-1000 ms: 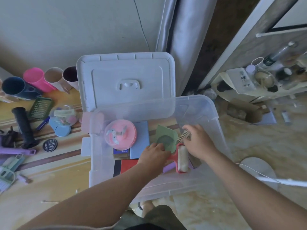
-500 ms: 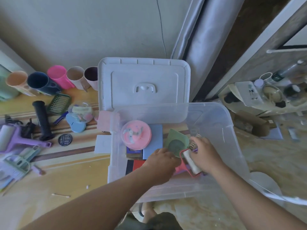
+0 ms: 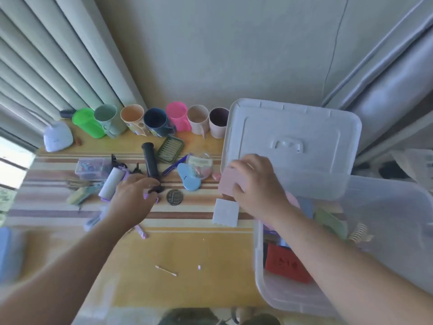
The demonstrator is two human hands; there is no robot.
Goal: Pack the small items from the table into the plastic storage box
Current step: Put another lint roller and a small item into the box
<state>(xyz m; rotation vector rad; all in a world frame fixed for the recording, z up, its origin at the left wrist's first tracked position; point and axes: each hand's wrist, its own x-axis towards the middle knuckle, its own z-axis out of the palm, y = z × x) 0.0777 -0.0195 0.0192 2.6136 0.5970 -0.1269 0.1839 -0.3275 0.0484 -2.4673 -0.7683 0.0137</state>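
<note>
On the striped surface (image 3: 187, 249), the left hand (image 3: 133, 198) curls its fingers around a purple lint roller (image 3: 112, 184). The right hand (image 3: 255, 184) grips a pink block (image 3: 230, 181) beside the clear storage box (image 3: 262, 277), whose lid (image 3: 293, 137) leans behind.

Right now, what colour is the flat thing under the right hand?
Pale pink; the right hand is on the flat block, head view.

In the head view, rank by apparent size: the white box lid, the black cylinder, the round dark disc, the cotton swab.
1. white box lid
2. black cylinder
3. and 4. round dark disc and cotton swab: too alike to rank; the swab lies nearer the camera.
</note>
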